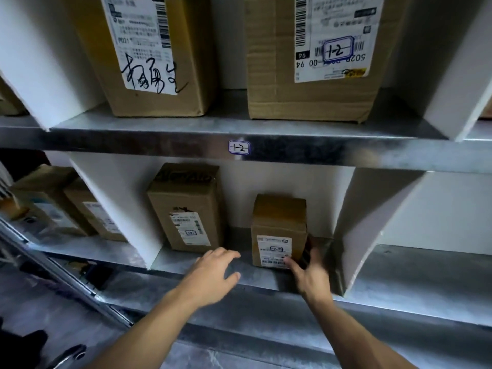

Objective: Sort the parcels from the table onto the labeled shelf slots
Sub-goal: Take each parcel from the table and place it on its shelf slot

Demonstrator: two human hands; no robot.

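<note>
Reaching in from the foreground, the left grip point(215, 272) hovers over the lower shelf point(170, 259) with fingers loosely spread, holding nothing. The right grip point(310, 272) lies against the lower right corner of a small cardboard parcel point(279, 225), thumb on its front label and fingers blurred along its side; whether it pinches or only touches cannot be told. The parcel stands upright between a taller parcel point(186, 206) and a white divider point(372, 217). It looks light and stiff, its taped faces probably slick. Opposite side walls, low down, seem the surest hold.
</note>
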